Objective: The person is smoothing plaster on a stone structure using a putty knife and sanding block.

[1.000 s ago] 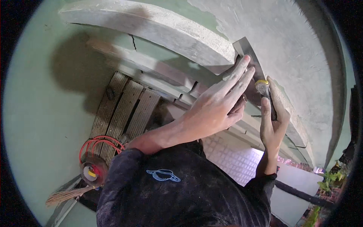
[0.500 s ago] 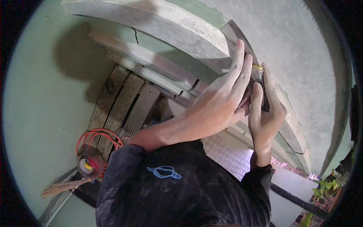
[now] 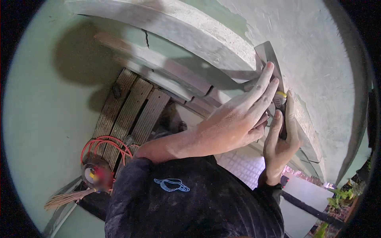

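Observation:
A putty knife (image 3: 270,53) with a wide metal blade, dark handle and yellow band lies against the pale, plastered wall edge. My right hand (image 3: 281,142) is closed round its handle, thumb and forefinger along the sides. Two outstretched fingers of my left hand (image 3: 234,119) press flat on the blade. The lower fingers of that hand curl in, and a grey piece shows beside them; what they hold is mostly hidden. Whitish dust coats both hands. Beside the blade runs a curved, rough-edged grey ledge (image 3: 198,37).
Below left is a slatted wooden platform (image 3: 123,107). An orange-red cable (image 3: 107,139), a round container (image 3: 95,174) with a yellow and red thing inside, and a straw broom (image 3: 65,199) are near it. A green wall (image 3: 39,111) stands left; plants (image 3: 343,196) show lower right.
Both hands and the putty knife have moved down and slightly right along the wall edge. My grip on the handle looks the same, and the left fingers stay on the blade.

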Action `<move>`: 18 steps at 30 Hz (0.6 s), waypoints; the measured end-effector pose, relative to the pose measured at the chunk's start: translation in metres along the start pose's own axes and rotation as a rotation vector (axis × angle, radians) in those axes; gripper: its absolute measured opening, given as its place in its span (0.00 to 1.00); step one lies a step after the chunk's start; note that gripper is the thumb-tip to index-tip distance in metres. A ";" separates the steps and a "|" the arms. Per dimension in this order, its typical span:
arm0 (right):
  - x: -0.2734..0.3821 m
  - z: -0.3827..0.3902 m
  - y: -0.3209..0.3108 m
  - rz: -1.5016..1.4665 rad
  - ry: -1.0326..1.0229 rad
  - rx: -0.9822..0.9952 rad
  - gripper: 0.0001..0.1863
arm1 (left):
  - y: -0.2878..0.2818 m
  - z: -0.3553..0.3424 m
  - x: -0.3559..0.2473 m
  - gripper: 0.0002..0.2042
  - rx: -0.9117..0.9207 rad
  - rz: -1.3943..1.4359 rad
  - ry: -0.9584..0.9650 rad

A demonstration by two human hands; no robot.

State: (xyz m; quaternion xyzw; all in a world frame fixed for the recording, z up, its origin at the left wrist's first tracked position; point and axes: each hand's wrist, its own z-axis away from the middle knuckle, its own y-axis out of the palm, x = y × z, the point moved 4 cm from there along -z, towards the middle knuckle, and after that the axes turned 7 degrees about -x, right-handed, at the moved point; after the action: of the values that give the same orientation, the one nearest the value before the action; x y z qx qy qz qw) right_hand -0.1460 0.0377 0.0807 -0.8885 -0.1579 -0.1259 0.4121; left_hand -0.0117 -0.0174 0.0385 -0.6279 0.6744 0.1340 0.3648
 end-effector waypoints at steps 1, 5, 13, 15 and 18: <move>0.001 0.001 -0.001 0.011 0.026 0.005 0.25 | 0.001 0.000 0.000 0.44 0.009 0.031 -0.029; 0.004 -0.006 0.009 0.043 0.008 0.014 0.26 | -0.003 -0.001 0.005 0.43 -0.045 0.080 -0.074; 0.012 -0.006 0.011 0.052 0.040 0.012 0.25 | -0.011 -0.002 0.006 0.44 0.005 0.009 -0.005; 0.013 -0.005 0.005 0.082 0.020 0.011 0.25 | -0.012 -0.002 0.007 0.43 0.042 0.025 -0.024; 0.013 0.003 -0.002 0.100 0.046 0.055 0.25 | -0.009 0.008 0.006 0.43 0.061 0.133 -0.070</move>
State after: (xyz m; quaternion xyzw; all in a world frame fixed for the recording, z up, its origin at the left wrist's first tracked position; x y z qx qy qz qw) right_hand -0.1349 0.0435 0.0850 -0.8804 -0.1069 -0.1213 0.4458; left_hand -0.0003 -0.0185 0.0311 -0.5651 0.7052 0.1594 0.3974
